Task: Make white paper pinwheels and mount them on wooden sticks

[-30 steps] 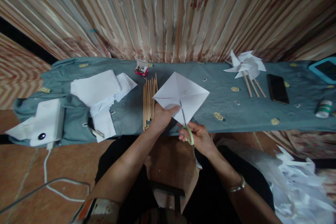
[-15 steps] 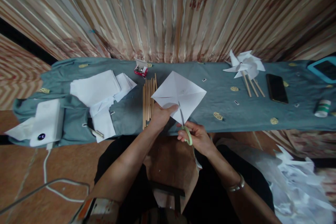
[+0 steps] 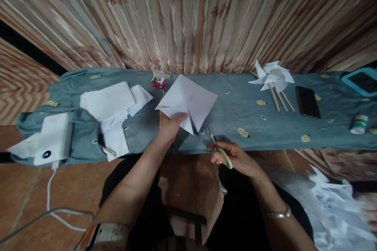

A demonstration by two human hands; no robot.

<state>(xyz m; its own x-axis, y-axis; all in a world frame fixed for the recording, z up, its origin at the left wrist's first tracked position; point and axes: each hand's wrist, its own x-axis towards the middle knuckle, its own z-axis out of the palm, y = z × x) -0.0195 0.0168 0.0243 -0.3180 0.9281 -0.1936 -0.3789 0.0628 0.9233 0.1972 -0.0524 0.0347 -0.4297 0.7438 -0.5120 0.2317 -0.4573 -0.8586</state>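
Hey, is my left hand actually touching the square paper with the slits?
Touching: the head view shows the left hand with its thumb lying on the upper face of the square paper.

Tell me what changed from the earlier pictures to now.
The right hand has drawn the scissors out of the paper, to the right; the paper's near corner now gapes. The left hand has shifted the paper left, over more of the sticks. Neither hand let go. The pinwheels, phone and box stayed put.
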